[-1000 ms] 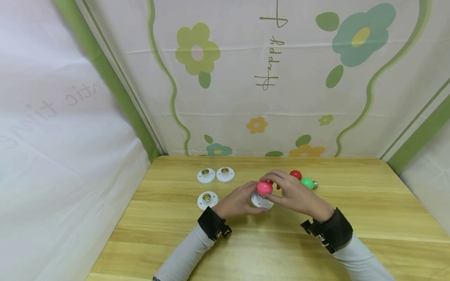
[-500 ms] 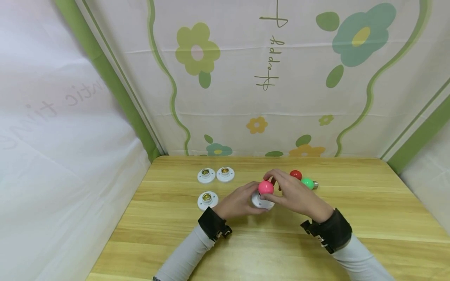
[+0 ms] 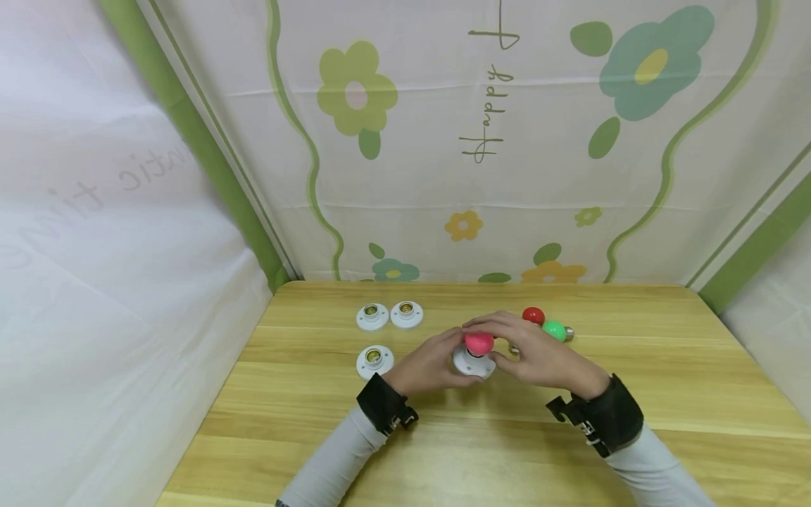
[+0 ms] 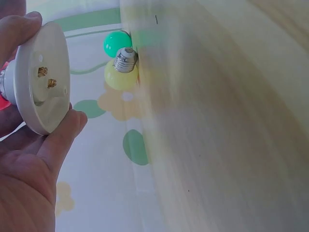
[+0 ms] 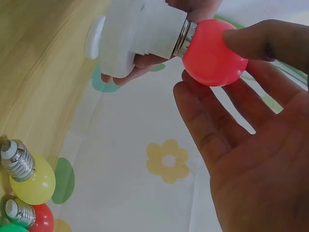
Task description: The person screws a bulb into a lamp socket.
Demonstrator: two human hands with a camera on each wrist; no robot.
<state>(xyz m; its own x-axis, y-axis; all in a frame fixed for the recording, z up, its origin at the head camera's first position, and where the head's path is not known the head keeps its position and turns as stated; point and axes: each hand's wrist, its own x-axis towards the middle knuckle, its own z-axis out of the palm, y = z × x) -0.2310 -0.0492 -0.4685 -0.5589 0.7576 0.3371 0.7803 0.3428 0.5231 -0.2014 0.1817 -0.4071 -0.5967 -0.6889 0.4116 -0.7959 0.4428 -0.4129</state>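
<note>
My left hand (image 3: 431,362) grips the rim of a round white lamp holder (image 3: 474,363). In the left wrist view the underside of its base (image 4: 46,79) shows, with two brass screws, off the wooden table. A pinkish-red light bulb (image 5: 212,53) stands in the holder's socket, part of its metal cap still visible at the mouth. Around the bulb is my right hand (image 3: 532,352); in the right wrist view the thumb (image 5: 256,41) lies on the glass and the fingers reach under it from the other side.
Several white lamp holders, among them a front one (image 3: 374,360) and a back pair (image 3: 406,314), lie left on the table (image 3: 443,443). Beyond my right hand lie a red bulb (image 3: 533,315), a green bulb (image 3: 554,332) and a yellow bulb (image 5: 36,181). A printed curtain hangs behind.
My right hand's fingers have loosened and shifted on the bulb, the thumb moving lower and right in the head view. My left hand and the holder stay nearly in place.
</note>
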